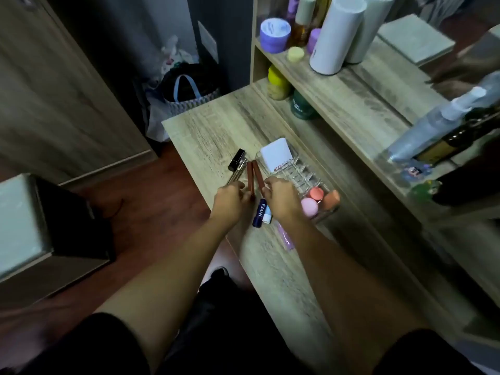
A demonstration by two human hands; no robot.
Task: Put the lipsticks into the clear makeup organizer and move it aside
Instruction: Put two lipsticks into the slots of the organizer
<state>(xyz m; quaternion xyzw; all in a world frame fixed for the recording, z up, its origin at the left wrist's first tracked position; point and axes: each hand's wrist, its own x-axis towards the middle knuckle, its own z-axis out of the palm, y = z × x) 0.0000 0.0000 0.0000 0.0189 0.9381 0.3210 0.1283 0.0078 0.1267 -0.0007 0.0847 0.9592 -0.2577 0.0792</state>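
Forearms: two bare arms run from the bottom edge to mid-frame, dark sleeves at the lower corners.
Room: dim; wooden cabinet doors fill the upper left of the frame, reddish floor below them, a dark box with a pale top (24,220) at left centre, a bag with a blue handle (186,90) at top centre.
Surface: wood-grain desk (205,131) crossing the frame centre, with a shelf unit (359,104) along the upper right holding bottles and jars, among them a tall white cylinder (336,33).
Clear makeup organizer: (295,171) just right of centre on the desk, gridded cells mostly empty; a white card stands at its far end, pink and orange round caps sit at its near end.
Left hand: (230,200) fingers curled narrow round the near end of a silver and black tube (238,165).
Right hand: (281,196) fingers closed on the near end of a brown lipstick (257,171); a second brown lipstick (249,177) lies just beside it (which hand touches that one I cannot tell).
Loose pieces: navy Nivea stick (259,212) between the wrists, a lilac tube (285,238) nearer the camera.
Step, as judged: picking up sticks, none of these slotted yet.
Advice: lift one at a time, turn it upright over an empty cell, lower it straight; keep wrists off the Nivea stick, which would roll.
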